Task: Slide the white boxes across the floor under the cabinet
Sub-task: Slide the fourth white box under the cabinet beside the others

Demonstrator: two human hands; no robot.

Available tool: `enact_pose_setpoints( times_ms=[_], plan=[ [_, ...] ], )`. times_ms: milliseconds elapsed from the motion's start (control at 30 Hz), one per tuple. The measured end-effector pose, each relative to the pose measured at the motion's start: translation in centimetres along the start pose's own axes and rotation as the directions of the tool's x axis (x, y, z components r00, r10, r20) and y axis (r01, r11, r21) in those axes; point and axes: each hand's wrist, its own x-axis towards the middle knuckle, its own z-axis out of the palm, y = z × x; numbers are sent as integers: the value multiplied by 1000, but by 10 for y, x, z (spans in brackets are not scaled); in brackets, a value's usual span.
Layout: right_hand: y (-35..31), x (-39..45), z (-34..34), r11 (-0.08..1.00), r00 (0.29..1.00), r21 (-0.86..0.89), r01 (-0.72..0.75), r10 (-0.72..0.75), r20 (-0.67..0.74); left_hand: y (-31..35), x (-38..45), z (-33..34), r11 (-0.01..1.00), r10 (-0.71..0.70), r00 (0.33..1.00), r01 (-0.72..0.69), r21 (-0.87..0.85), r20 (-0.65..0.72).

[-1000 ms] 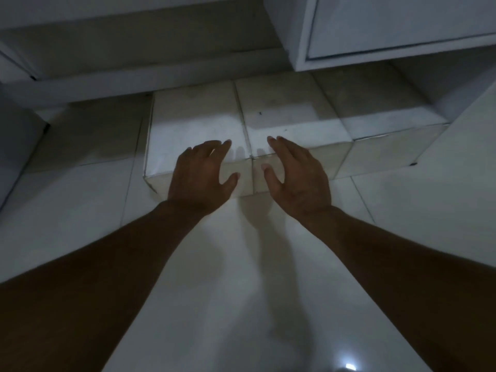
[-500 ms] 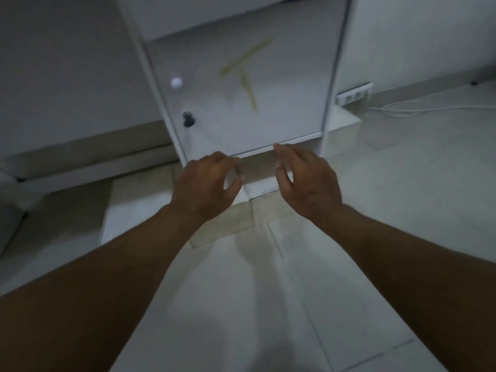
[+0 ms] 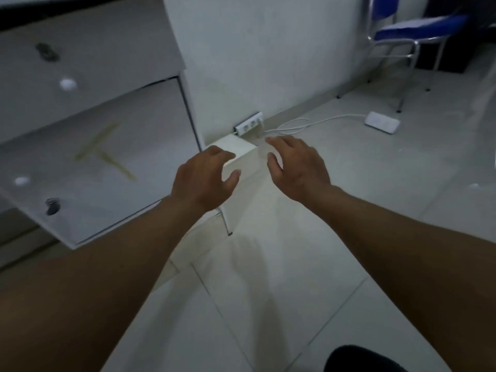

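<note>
White box: a plain white rectangular cardboard box sits on the floor at the centre of the frame, just right of the cabinet's lower right corner and close to the wall; only its top and one lit side show, the rest is behind the hand.
Other boxes: pale blurred shapes below the left forearm, under the cabinet's edge, may be more of them; I cannot tell.
Left hand: at centre frame over the box's near left part, fingers loosely curled and spread, holding nothing; whether it touches the box cannot be told.
Right hand: just right of the box, fingers straight and relaxed, empty, apparently clear of the box.
Cabinet: the white laminate cabinet with round knobs fills the left half of the frame, yellowish marks on its door.
Floor: pale grey glossy tiles run across the lower frame.
Surroundings: a white socket strip low on the wall above the box, a white cable leading to a white power adapter at right, and a blue chair with metal legs in the upper right.
Step in hand: judged as reaching for the box that stands out beside the cabinet.
Next move: both palms need flat contact on the box, then a low, even push leftward under the cabinet, keeping it from snagging the cabinet's corner.
</note>
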Motion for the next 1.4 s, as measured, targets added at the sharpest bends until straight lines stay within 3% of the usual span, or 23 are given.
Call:
enact_pose_setpoints(
  times_ms=[133,333,633,833,967,1267,1400],
  plan=[
    [32,21,-2,997,991,-20,-73,75,113,8,38,21,999,21,1000,-21,-27,3],
    [67,68,8,988,975,-66,-139,149,164,4,87,55,990,3,1000,-2,-140,4],
    [84,143,27,992,955,-41,-120,127,268,-20,156,73,979,-97,995,103,-176,38],
    [126,171,64,994,969,8,-110,105,225,-14,197,113,976,-163,986,164,-146,17],
    [154,191,111,999,953,36,-10,-1,304,-21,214,146,951,-290,957,287,-115,-13],
    [192,252,209,973,967,223,66,-117,225,-39,251,220,877,-480,875,479,-24,-65],
    [208,278,247,951,945,249,180,-238,223,-52,269,243,816,-574,814,577,17,-92]
  ],
)
